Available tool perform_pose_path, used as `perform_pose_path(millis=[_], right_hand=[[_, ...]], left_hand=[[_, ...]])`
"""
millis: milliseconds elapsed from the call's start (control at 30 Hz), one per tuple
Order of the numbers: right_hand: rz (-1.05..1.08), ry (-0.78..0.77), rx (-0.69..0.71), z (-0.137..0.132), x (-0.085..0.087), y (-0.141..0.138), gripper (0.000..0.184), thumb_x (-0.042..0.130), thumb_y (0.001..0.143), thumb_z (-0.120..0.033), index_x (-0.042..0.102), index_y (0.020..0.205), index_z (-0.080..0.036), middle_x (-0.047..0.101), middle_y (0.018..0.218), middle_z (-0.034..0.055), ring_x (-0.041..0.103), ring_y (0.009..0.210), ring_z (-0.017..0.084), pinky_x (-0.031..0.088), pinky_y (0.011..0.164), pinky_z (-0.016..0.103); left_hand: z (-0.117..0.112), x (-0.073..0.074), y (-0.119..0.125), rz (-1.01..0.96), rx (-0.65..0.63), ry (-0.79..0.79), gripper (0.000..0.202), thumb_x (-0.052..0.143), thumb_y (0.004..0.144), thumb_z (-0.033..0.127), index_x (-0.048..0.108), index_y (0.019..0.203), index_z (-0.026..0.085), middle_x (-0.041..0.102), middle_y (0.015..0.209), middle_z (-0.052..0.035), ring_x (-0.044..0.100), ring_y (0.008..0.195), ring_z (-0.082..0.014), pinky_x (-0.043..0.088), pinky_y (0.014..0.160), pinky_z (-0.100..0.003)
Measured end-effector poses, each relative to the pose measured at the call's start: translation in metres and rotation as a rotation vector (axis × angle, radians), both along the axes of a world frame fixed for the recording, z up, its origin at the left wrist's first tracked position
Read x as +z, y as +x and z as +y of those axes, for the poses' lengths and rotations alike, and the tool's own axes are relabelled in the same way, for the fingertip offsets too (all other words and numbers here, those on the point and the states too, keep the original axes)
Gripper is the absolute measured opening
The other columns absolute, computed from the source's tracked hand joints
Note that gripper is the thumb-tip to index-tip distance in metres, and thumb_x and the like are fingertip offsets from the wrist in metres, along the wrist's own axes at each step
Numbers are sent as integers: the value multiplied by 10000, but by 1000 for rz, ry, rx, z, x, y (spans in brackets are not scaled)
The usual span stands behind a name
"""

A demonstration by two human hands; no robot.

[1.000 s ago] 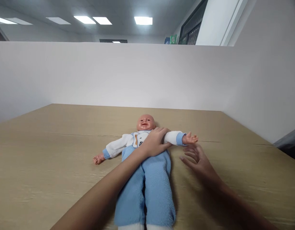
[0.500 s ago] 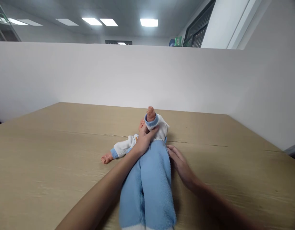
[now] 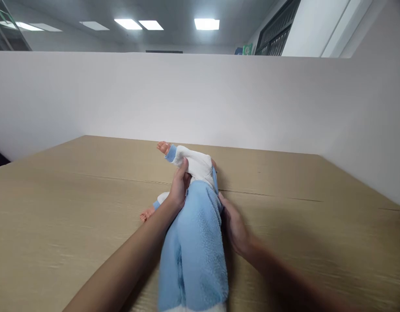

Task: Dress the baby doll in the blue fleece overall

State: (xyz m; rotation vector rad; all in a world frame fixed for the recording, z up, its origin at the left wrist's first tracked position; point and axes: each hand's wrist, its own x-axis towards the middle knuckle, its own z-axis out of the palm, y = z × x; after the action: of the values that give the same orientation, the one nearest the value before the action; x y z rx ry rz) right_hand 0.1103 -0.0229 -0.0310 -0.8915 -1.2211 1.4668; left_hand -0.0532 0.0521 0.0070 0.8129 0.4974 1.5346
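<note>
A baby doll (image 3: 200,167) in a white top with blue cuffs lies tipped onto its side on the table, legs toward me. Its fuzzy light-blue trousers (image 3: 196,242) fill the lower middle of the view. My left hand (image 3: 180,182) is closed around the front of the doll's upper body, thumb up near the raised arm. My right hand (image 3: 232,223) rests against the doll's back at the waist, fingers partly hidden behind the cloth. One doll hand (image 3: 164,147) points up and left; the other doll hand (image 3: 147,214) lies on the table. The doll's face is hidden.
The wooden table (image 3: 89,208) has a seam running across it behind the doll. A white partition (image 3: 187,95) stands along the table's far edge, and a white wall (image 3: 375,130) rises on the right.
The doll has rolled further to the left, its upper arm swinging from upright to pointing left. My left hand has shifted left, and my right hand has moved in against the doll's back.
</note>
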Motion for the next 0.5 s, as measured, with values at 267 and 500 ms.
perform_pose_path(millis=[267,500], right_hand=[[-111,119,92,-4,-11,8,245,647,981,-503,733,1061,-289,673,1168,43,592,1151,273,453,1105,403],[-19,-10,28,3,-16,-10,325,673,964,-609,706,1033,-293,689,1210,36,597,1227,266,410,1186,424]], left_hand=[[7,-2,-23,-24,-12,-51,621,577,983,684,667,1381,216,744,1384,-88,598,1426,-368,520,1174,-545],[24,-15,-40,-4,108,-21,604,546,1000,685,627,1380,223,788,1271,-73,628,1385,-336,510,1164,-511]])
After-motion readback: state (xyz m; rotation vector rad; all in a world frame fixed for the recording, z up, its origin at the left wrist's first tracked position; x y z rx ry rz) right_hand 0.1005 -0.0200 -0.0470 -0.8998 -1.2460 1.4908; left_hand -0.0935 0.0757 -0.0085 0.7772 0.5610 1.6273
